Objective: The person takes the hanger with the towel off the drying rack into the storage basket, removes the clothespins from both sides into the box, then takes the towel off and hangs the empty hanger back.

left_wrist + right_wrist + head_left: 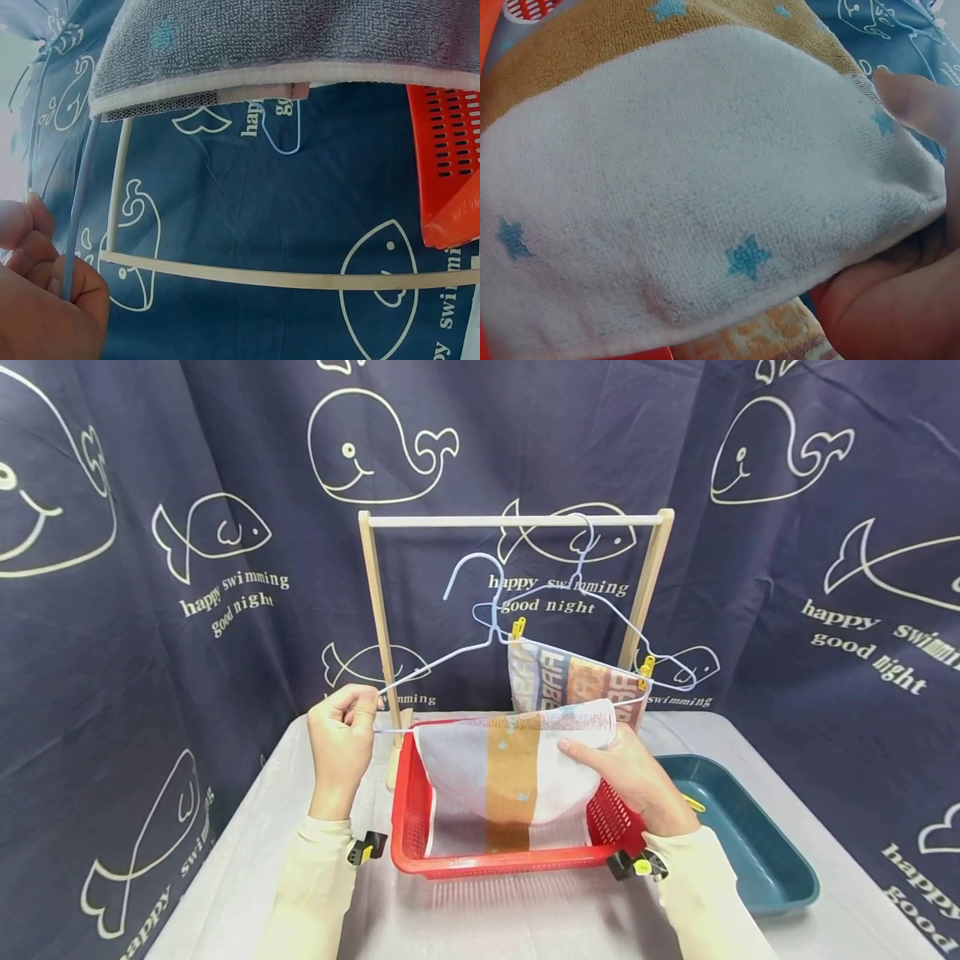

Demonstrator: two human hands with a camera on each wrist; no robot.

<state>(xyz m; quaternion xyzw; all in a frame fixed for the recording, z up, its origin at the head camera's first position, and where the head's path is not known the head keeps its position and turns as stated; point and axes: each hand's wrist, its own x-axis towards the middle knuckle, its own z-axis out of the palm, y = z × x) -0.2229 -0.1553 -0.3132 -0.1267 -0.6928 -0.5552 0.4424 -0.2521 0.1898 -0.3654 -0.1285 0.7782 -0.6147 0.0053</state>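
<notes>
A light blue clothes hanger [453, 653] is raised over the red basket, its hook pointing up. My left hand [345, 739] grips its left end with curled fingers. Over the hanger's lower bar lies a small towel [450, 768] in grey, brown and white with blue stars, its lower part hanging down into the basket. My right hand [637, 777] pinches the towel's white right side, with the thumb in front. In the right wrist view the white towel cloth [667, 187] runs up to between thumb and fingers. Part of the hanger's right side is hard to make out.
Behind stands a wooden rack [480, 521], on whose rail a second blue hanger [611, 603] hangs. Yellow clips [518, 627] hold a patterned cloth [551, 677] on it. The red basket [510, 862] stands in front, a teal tray [772, 852] at the right with something yellow inside.
</notes>
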